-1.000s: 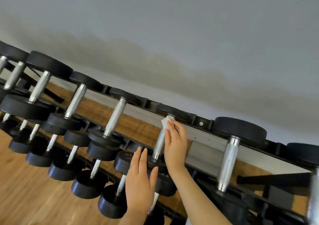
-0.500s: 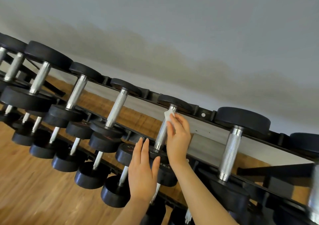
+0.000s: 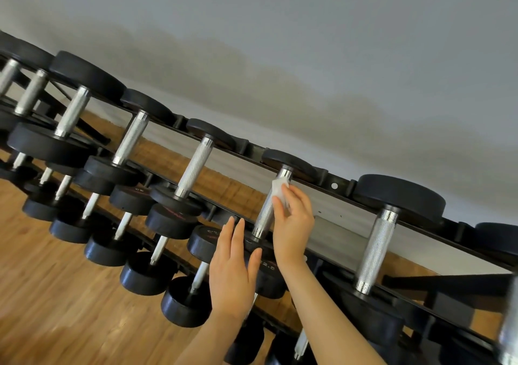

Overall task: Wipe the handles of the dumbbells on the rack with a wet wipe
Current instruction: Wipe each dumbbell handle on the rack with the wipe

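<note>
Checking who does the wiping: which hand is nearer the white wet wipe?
Right. The right hand holds the wet wipe against the handle; the left hand lies flat, lower, on the near weight head.

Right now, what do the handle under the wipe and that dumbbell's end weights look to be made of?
Handle: looks like bright metal, probably chromed steel, with a knurled grip and smooth shiny collars. End weight: matte black, no glare, likely rubber-coated, though painted metal is possible. Wet wipe: thin, white, soft sheet, pressed on by the right hand.

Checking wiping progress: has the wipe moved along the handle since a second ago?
No clear move: the wet wipe under the right hand stays at the handle's far end, by the rear weight head.
</note>
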